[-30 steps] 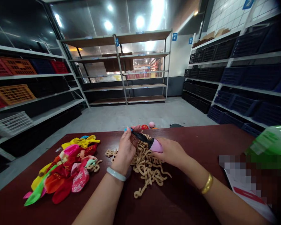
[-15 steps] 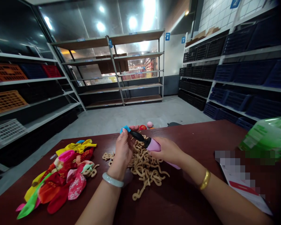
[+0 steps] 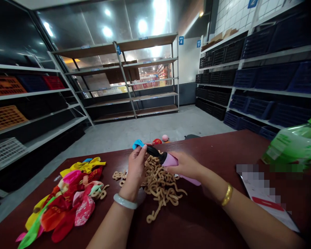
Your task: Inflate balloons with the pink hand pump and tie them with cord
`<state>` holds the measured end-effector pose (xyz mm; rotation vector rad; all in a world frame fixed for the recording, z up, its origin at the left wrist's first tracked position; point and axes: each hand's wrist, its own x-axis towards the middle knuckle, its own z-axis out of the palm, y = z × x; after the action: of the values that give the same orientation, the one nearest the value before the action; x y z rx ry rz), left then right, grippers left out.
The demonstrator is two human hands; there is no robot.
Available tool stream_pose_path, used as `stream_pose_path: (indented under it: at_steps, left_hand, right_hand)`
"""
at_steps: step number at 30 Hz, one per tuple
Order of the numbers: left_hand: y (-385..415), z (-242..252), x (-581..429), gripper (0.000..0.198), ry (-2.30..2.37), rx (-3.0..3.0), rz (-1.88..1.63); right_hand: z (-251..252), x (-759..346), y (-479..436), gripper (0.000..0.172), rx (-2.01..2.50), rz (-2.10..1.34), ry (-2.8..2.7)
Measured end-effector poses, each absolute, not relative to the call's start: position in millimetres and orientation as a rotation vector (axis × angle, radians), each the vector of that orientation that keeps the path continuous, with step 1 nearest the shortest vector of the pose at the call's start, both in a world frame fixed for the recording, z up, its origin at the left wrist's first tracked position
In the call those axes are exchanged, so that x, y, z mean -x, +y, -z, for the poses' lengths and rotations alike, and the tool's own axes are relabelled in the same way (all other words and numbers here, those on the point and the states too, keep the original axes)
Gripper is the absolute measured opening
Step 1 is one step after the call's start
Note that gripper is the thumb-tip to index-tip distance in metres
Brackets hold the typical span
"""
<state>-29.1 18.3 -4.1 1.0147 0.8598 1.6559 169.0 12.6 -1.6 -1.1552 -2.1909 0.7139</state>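
Observation:
My left hand is closed, pinching a small blue balloon at the tip of a black nozzle. That nozzle belongs to a purple hand pump, and my right hand is wrapped round its body. Both hands are above a tangled heap of tan, curly, cord-like strands on the dark red table. Left of them lies a pile of limp, brightly coloured balloons, some printed, with a few tan strands beside it.
A green-capped bottle of green liquid and a flat white, partly blurred item are on the table's right side. Beyond the far edge, small round pink and red things show. Shelves with crates line the room.
My left thumb and fingers have shifted on the blue balloon, and more of it shows past the fingertips. The right hand keeps its hold on the pump. The view has shifted slightly.

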Motion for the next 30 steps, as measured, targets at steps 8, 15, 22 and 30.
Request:
stream_pose_path:
  at_steps: [8,15,22,30]
  left_hand:
    - [14.2,-6.8,30.0,0.027,0.623,-0.874,-1.574]
    - [11.0,-7.6,28.7,0.023,0.510,-0.804,-1.508]
    - [11.1,-6.9,31.7,0.041,0.534,-0.867,-1.513]
    - [14.2,-0.8,21.3,0.026,0.680,-0.871,-1.563]
  right_hand:
    - [1.5,-165.6,11.2,0.039,0.999,-0.967,-2.106]
    - [2.2,-169.6,16.0,0.033,1.049,-0.975,-2.091]
    - [2.2,-170.3,14.4,0.032,1.047,-0.996,-2.088]
    - [2.9,-170.2,14.7,0.031,1.060,-1.036,-2.110]
